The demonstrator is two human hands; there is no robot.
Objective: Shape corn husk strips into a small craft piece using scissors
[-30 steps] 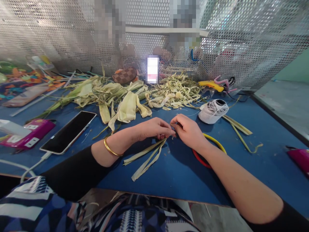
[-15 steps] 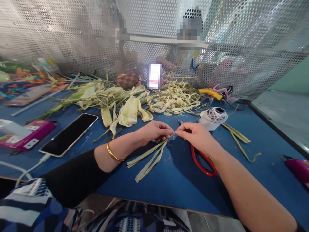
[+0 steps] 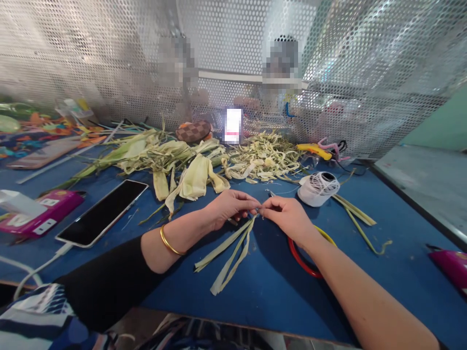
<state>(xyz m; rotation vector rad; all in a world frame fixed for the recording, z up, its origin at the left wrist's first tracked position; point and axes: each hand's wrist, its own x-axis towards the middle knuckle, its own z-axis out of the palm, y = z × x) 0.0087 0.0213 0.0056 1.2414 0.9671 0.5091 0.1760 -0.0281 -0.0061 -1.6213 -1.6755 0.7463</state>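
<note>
Several pale corn husk strips fan down over the blue table, their gathered top ends pinched in my left hand. Close against it, my right hand has thumb and forefinger pressed together at the gathered ends; whatever is between those fingertips is too small to make out. Beneath my right hand and wrist lie scissors with red and yellow handles, partly hidden. A spool of white thread stands just beyond that hand, with a fine loose strand on the table near it.
Loose husks and a heap of shredded husk lie at the back. A phone on a cable and a magenta box are at left. A perforated metal screen rises behind, with people beyond it. Husk strips lie right.
My right fingertips have moved slightly left and down, closer against my left fingers. The husk strips hang a little lower and more spread. The whole view has shifted slightly.
</note>
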